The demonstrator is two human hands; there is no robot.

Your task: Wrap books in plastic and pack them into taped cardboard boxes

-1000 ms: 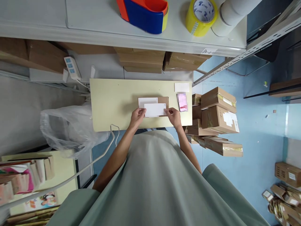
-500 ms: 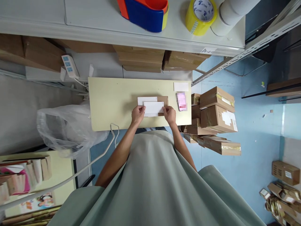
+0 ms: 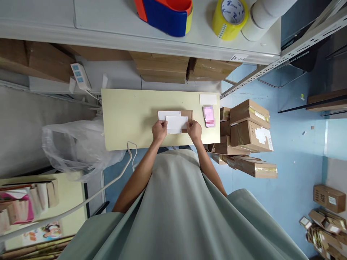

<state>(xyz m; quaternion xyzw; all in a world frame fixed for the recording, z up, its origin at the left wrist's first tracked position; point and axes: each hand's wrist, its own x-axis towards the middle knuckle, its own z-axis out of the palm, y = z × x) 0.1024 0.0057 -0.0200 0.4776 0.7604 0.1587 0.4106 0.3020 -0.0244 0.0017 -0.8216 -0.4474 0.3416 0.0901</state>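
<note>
Between my two hands a white paper label (image 3: 176,125) lies over a flat brown cardboard box (image 3: 187,113). My left hand (image 3: 159,130) pinches the label's left end between thumb and fingers. At its right end, my right hand (image 3: 194,131) pinches the label's edge the same way. A second white label (image 3: 168,113) shows behind it on the upper left of the cardboard, partly covered. The cardboard rests on a pale yellow table (image 3: 127,119). Whether the held label touches the cardboard all along, I cannot tell.
On the table's right lie a phone (image 3: 208,116) with a pink screen and a white slip (image 3: 208,99). Cardboard boxes (image 3: 251,135) are stacked right of the table. A shelf with tape rolls (image 3: 229,20) spans the far side. A plastic bag (image 3: 76,144) hangs at left.
Both hands press slightly closer in at the label's ends, the right one moving a little left. The label and cardboard keep nearly the same place.
</note>
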